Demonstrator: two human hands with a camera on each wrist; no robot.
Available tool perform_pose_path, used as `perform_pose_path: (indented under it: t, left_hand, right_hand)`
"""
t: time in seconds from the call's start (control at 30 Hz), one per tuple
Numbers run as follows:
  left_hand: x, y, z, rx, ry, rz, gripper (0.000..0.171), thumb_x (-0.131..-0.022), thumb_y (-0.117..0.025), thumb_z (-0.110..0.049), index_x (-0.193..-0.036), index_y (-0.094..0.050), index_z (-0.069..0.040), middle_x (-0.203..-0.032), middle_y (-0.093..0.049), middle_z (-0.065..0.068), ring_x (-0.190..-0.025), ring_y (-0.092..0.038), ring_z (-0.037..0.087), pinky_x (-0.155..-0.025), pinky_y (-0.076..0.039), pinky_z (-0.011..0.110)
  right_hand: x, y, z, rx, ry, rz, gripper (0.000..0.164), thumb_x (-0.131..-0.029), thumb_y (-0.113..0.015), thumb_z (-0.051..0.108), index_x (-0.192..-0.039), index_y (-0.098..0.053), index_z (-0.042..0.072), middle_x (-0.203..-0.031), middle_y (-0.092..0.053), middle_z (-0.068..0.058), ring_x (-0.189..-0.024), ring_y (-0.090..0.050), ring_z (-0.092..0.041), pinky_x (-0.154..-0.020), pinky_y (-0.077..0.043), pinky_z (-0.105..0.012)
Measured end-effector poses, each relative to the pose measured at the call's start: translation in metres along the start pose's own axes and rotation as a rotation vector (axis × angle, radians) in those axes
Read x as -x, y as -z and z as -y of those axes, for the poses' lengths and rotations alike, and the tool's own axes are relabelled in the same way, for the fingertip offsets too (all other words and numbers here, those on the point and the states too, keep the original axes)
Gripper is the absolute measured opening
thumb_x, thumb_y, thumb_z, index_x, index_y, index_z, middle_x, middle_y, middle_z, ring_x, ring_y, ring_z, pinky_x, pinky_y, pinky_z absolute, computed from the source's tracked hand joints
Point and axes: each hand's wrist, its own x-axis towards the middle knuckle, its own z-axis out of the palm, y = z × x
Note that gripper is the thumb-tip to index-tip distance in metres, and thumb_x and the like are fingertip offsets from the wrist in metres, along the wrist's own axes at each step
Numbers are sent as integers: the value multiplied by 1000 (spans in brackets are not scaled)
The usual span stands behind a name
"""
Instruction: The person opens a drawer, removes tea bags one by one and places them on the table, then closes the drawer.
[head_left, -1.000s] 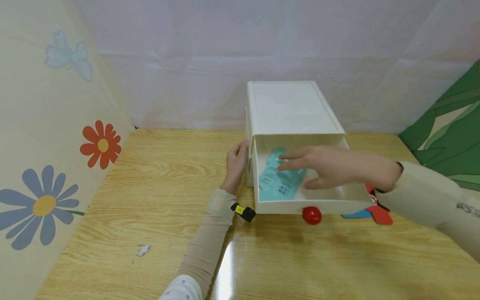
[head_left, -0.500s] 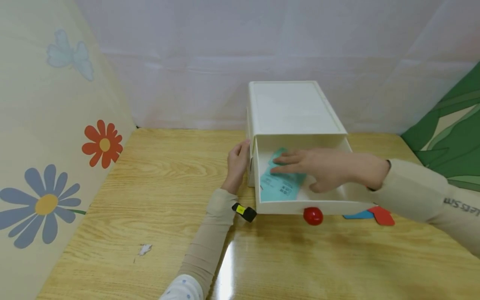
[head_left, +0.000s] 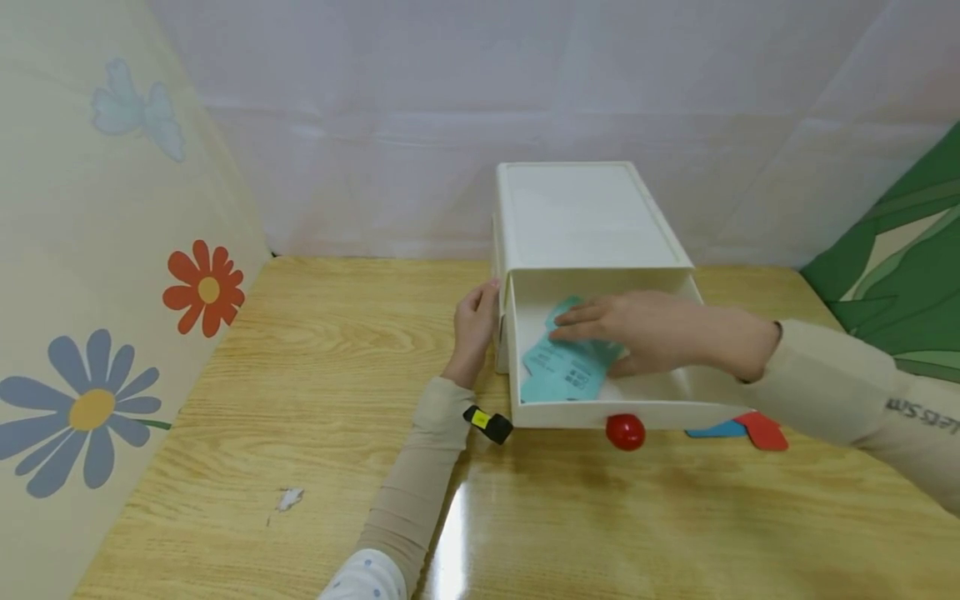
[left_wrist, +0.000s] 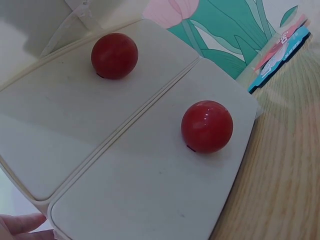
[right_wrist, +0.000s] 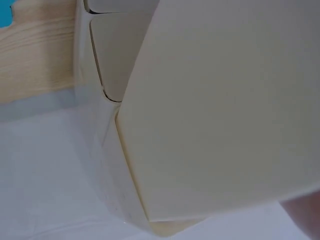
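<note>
My right hand (head_left: 652, 333) reaches into the pulled-out top drawer (head_left: 637, 414) of a white drawer cabinet (head_left: 592, 217). Its fingers lie over a teal printed packet (head_left: 573, 371) and the thumb is at the packet's right edge, seeming to pinch it. Another teal layer shows beneath at the lower left. Against the cabinet's left side rests my left hand (head_left: 472, 329); in the left wrist view its fingers (left_wrist: 22, 223) touch the cabinet's edge. The right wrist view shows mostly the drawer's outer wall (right_wrist: 225, 115), with the fingers hidden.
A red round knob (head_left: 626, 432) sticks out from the drawer front. Below, two shut drawer fronts carry red knobs (left_wrist: 207, 126). Red and blue flat pieces (head_left: 763, 431) lie on the wooden table (head_left: 337, 350) to the right. A flower-painted panel (head_left: 90, 250) stands left.
My right hand has shifted slightly within the drawer and its thumb has come closer to the fingers. The upper teal packet has moved a little rightward. The left hand stays put.
</note>
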Motion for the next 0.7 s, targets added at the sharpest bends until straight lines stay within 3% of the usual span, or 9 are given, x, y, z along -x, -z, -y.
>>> perform_pose_path:
  t: [0.43,0.7]
  left_hand:
    - [1,0,-1,0,-12,5,42,-92,-52,-35,-116,-60,-3,-111,-62,12,-96,-58,19,-82,-47,30]
    - [1,-1,-1,-12,-19,-2,41,-91,-53,-34,-114,-62,-2,-109,-62,12,-93,-57,17,-81,-46,29]
  right_hand:
    - [10,3,0,-17,8,-3,57,-78,-62,13,-133,-48,15,-133,-46,-13,-120,-42,-38,-88,-41,-53]
    - [17,2,-3,-9,21,-64,53,-79,-58,12,-131,-50,9,-126,-53,-15,-113,-48,-36,-87,-41,-52]
